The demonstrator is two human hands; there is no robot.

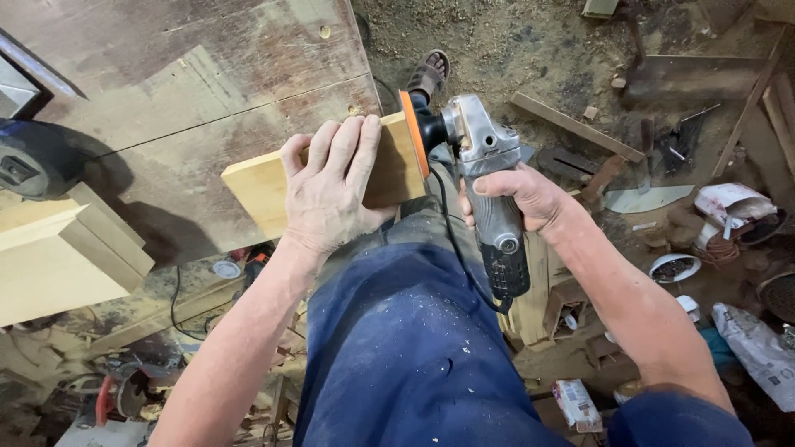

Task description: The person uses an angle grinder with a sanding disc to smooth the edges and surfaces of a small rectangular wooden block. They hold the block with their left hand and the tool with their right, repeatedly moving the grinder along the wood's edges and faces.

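At centre frame, the left hand (331, 186) pressed flat, fingers spread, on a board (265, 186) whose long axis ran left to right. Just right, its end met the orange disc (414, 132) of the grinder (489, 199), gripped by the right hand (526, 194).

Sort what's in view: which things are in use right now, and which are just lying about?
In use:
- left hand pressing the wood board flat on the worn workbench
- right hand gripping the angle grinder, its orange sanding disc against the board's end

Lying about:
- pale wood blocks
- wooden strip
- crumpled bags
- white lid
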